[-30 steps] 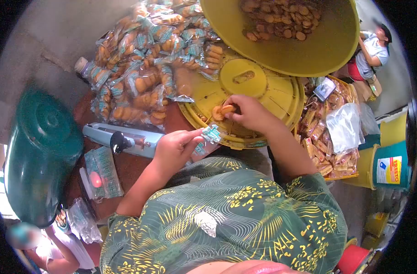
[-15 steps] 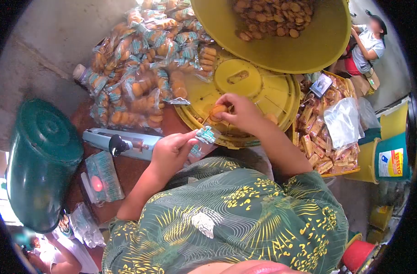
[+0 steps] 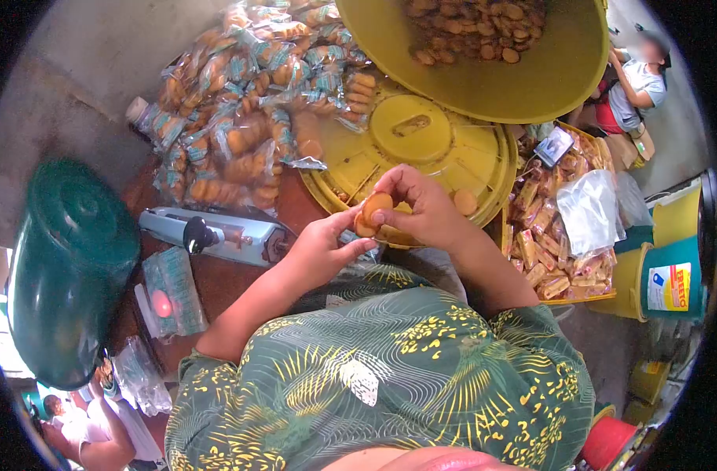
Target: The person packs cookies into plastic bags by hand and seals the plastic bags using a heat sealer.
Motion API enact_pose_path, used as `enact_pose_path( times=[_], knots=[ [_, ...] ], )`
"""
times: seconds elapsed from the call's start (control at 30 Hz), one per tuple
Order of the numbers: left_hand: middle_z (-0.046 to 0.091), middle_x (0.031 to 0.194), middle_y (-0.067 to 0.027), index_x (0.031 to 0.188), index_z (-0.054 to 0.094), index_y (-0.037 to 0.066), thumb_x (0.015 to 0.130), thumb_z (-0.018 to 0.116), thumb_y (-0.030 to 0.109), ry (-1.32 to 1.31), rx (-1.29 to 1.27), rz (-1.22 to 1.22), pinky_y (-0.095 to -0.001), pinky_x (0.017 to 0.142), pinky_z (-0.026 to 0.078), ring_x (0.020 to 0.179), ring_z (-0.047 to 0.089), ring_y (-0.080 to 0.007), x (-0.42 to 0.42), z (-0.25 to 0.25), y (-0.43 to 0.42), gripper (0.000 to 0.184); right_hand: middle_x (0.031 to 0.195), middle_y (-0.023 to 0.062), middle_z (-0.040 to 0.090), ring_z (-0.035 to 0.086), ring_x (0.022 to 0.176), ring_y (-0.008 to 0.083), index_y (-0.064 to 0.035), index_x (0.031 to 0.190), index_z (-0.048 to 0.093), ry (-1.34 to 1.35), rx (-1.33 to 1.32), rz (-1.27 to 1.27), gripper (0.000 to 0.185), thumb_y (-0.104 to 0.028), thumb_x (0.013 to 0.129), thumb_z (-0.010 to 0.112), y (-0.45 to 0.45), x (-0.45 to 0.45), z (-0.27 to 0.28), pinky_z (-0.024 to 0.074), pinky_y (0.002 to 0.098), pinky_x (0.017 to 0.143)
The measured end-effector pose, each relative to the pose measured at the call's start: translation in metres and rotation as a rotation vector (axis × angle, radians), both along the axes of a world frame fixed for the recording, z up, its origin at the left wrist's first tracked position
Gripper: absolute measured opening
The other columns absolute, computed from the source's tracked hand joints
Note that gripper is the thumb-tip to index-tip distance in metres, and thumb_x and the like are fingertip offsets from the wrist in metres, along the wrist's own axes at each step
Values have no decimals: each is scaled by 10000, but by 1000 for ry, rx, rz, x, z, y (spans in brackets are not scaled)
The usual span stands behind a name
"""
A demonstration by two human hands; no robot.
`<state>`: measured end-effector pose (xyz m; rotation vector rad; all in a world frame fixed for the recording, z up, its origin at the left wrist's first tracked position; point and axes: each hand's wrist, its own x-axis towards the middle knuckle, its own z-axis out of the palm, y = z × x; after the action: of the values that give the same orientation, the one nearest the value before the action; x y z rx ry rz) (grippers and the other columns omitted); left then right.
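At least 2 round biscuits (image 3: 376, 210) are in hand above the near edge of the yellow lid (image 3: 347, 161), pinched between the thumb and fingers of the right hand (image 3: 398, 206). The left hand (image 3: 315, 250), also by the lid's near edge, has its fingers curled on a clear wrapper (image 3: 372, 253), mostly hidden, so how firmly it is gripped cannot be told. 1 loose biscuit (image 3: 464, 202) rests on the lid's right part. The biscuits look light, stiff and dry, likely to snap or crumble under a hard squeeze; a gentle pinch on opposite rims should suit them. The wrapper seems thin, limp and slippery, best held at its open lip. Left of the lid and beyond, the filled packets (image 3: 225, 141) carry teal printing too small to read. Well to the lid's right, a teal bucket (image 3: 655, 275) bears a white, yellow and red label (image 3: 670, 287); its word seems to be "FRESTO" or "PRESTO", the 1st letter uncertain.
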<state>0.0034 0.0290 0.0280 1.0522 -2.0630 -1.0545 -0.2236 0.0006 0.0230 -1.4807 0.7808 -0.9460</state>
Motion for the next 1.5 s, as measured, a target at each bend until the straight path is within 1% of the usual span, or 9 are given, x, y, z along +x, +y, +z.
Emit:
enact_pose_path(
  times=[0.07,0.27,0.43,0.67,0.8,0.9,1.13,1.33,1.5],
  knots=[
    [714,940,-90,1280,615,28,951,673,197,-17,199,6,-291,749,512,802,623,-89,1,3,1,375,1053,49,658,621,982,134,-61,1116,582,14,-27,-53,375,-232,855,791,-1,1,-2,514,312,871],
    [697,889,-89,1270,638,36,999,602,200,228,366,85,-298,664,543,717,654,-113,9,-4,2,318,1037,56,656,637,999,154,-72,1112,556,-138,-120,-297,330,-92,857,765,-13,-28,9,521,311,874],
    [681,838,-120,1289,623,42,977,629,216,29,-122,1,-319,621,544,654,665,-197,11,3,0,356,1055,67,658,642,1017,165,-78,1083,556,-326,-192,-322,337,15,828,754,-11,-36,20,525,323,902],
    [705,893,-106,1382,546,50,943,678,180,-174,-479,-21,-311,679,547,755,680,-171,7,8,-5,476,993,46,639,618,928,148,-70,1074,571,40,-143,-112,348,-162,827,799,6,-5,8,508,302,838],
    [658,1061,7,1356,545,62,925,707,141,312,584,-14,-245,823,496,937,584,-49,-2,0,-1,468,952,51,624,615,884,179,-67,1028,609,82,-155,-99,313,-232,835,791,4,2,9,503,313,795],
    [653,1150,-30,1292,532,49,902,732,131,332,774,-106,-279,917,477,1079,599,-120,-2,1,0,446,947,82,619,628,880,245,-58,980,635,279,-271,17,273,-250,842,772,4,3,19,507,340,795],
    [580,1242,-13,1405,427,54,852,796,136,261,461,-60,-287,934,465,1087,559,-100,-8,-9,-5,669,925,112,609,613,926,300,-30,968,623,332,-533,-133,212,-186,867,726,17,14,24,486,372,835],
    [599,1213,-4,1439,418,58,860,785,124,351,859,-160,-274,965,456,1108,562,-109,-6,-6,-4,689,1019,200,615,599,1028,365,-14,1019,630,505,-452,-105,279,-251,879,674,18,4,34,508,453,816],
    [611,1163,-4,1397,446,67,903,721,78,287,818,-140,-274,915,485,1037,576,-89,-2,-5,-2,565,1045,193,624,599,1001,404,-34,1069,622,762,-665,-438,307,-267,874,672,15,-42,32,496,486,847]
  ],
)
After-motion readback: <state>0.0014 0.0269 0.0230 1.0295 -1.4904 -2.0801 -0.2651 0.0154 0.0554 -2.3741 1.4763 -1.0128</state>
